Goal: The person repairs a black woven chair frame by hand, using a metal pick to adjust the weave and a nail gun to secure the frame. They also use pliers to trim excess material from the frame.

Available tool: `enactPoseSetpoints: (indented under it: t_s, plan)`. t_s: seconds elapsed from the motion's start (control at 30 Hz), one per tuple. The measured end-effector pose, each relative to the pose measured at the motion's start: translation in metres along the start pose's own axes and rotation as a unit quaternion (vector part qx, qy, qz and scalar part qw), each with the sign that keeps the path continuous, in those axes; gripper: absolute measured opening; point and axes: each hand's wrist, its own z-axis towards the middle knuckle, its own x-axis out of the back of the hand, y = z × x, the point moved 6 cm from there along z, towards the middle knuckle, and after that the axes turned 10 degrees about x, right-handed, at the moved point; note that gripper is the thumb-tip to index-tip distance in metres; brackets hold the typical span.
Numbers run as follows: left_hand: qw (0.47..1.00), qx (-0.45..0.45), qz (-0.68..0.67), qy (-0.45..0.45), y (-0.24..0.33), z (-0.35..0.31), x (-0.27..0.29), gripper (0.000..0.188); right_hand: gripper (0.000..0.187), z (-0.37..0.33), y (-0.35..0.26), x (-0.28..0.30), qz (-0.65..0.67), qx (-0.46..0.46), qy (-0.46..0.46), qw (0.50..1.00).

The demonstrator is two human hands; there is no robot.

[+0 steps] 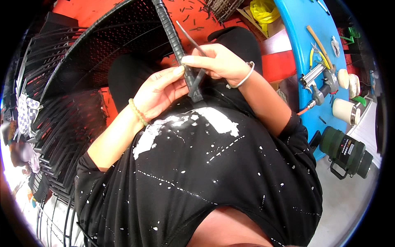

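Left hand [158, 88] pinching a wrapped rod [174, 43] near its lower end; right hand [222, 64] closed on a thin strip [190, 38] beside it. Red floor [105, 10], strewn with dark scraps [196, 29]; blue table [297, 22] at right, tools on top. Rod between the hands, tilted, black, spiral-wound, ridged. Count: one rod, one strip, one pair of yellow-handled pliers [311, 58], one dark-green cylinder [337, 142].

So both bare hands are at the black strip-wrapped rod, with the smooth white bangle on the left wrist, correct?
Wrong wrist: the head view shows the white bangle on the right one. Left hand and right hand are at the black strip-wrapped rod.
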Motion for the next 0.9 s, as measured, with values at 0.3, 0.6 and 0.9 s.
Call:
enactPoseSetpoints:
  t_s: [0.3, 0.6, 0.9]
  plan:
    - [1.0, -0.012, -0.001, 0.0, -0.005, 0.002, 0.001, 0.029, 0.016, 0.008, -0.015, 0.004, -0.051, 0.02, -0.128, 0.99]
    - [1.0, -0.003, 0.0, 0.023, -0.004, 0.002, 0.005, 0.024, 0.017, 0.015, -0.008, 0.003, -0.076, 0.067, -0.115, 0.988]
    - [0.999, -0.004, 0.038, 0.03, 0.0, -0.001, 0.006, 0.026, 0.017, 0.018, 0.003, 0.001, -0.041, 0.104, -0.045, 0.993]
